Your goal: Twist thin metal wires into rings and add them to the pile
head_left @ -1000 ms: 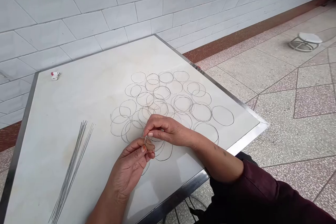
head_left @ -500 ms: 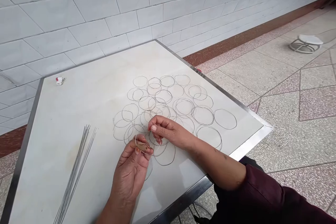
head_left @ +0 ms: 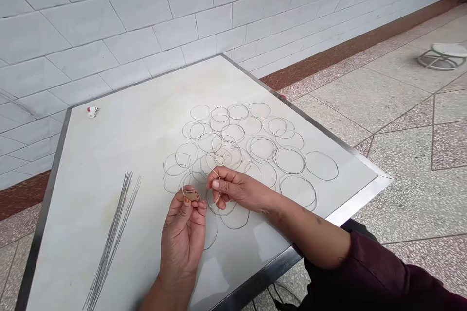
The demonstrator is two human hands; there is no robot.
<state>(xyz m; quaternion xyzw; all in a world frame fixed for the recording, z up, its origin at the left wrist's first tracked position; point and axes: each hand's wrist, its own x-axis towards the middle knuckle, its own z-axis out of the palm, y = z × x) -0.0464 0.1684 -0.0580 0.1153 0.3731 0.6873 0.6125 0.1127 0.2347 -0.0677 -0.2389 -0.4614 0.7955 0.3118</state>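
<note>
While a wire ring [head_left: 200,170] was pinched by the left hand [head_left: 182,238], its far rim was grasped by the right hand [head_left: 235,189] for steadiness.

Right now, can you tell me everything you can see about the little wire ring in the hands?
The wire ring is one thin, silvery strand of metal bent into a slightly uneven circle. Its ends, if it has any, can't be made out. It stands tilted up in the air, not lying flat. The left hand pinches its lower left side, and the right hand holds its right side. Below it, other wire rings lie on a white table top.
</note>
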